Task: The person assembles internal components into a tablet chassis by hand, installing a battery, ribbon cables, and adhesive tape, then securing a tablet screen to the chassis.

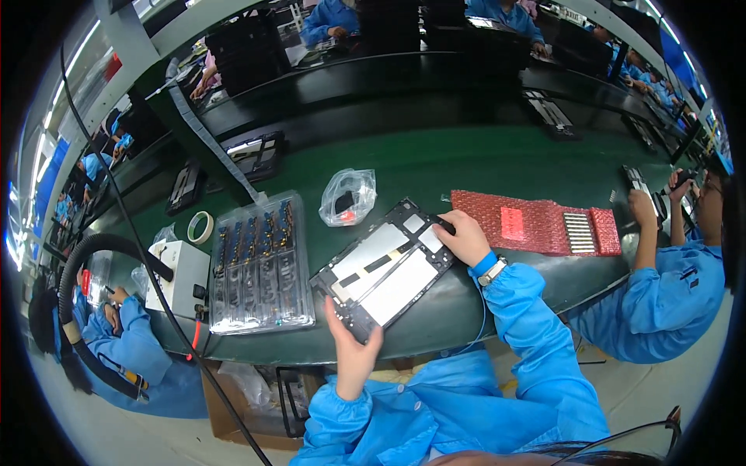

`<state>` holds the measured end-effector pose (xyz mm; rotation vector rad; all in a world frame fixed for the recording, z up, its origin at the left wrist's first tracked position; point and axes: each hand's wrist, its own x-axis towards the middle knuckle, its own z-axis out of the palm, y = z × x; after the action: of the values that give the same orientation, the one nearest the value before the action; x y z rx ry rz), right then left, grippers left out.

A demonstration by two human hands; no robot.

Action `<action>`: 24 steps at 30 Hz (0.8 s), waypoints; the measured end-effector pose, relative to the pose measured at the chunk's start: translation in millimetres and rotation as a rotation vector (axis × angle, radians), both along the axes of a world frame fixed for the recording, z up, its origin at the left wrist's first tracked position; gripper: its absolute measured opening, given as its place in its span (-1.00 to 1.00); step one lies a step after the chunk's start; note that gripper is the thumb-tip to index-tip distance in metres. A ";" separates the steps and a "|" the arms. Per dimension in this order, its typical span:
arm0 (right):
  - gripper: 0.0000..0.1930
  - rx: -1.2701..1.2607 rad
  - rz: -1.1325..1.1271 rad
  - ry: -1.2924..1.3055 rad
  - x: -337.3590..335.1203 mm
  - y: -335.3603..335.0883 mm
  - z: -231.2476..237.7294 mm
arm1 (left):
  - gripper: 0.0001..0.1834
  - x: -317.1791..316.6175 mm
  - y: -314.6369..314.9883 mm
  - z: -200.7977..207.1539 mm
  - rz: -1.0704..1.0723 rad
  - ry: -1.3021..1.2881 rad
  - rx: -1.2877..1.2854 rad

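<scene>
An opened tablet (pixel 381 268) with a black frame and pale battery panels lies slanted across the green bench in front of me. My left hand (pixel 355 351) grips its near lower corner, with the thumb and a finger spread along the edges. At the far right edge, my right hand (pixel 466 239) holds the tablet with curled fingers; some fingertips are hidden. Left of the tablet sits a clear plastic tray (pixel 260 268) with rows of small parts. A clear bag (pixel 347 198) with dark and orange contents lies beyond it. Red bubble wrap (pixel 536 225) with a row of pale strips rests to the right.
A white box (pixel 180 276) with a black hose (pixel 101 245) stands at the left, near a tape roll (pixel 200 227). Dark tablets (pixel 256 155) lie further back. A co-worker (pixel 668 295) sits at the right, another (pixel 128 334) at the left. A cardboard box (pixel 225 412) sits below the bench.
</scene>
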<state>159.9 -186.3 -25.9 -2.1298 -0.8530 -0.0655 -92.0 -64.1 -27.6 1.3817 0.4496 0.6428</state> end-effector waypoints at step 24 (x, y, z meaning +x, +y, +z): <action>-0.57 0.065 0.111 0.157 -90.1 -85.7 38.1 | 0.01 -29.6 33.5 39.7 -0.468 0.362 0.653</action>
<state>69.8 -272.0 12.2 -1.9939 -0.8623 0.1281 -121.5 -30.5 12.2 2.1566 0.1808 0.1407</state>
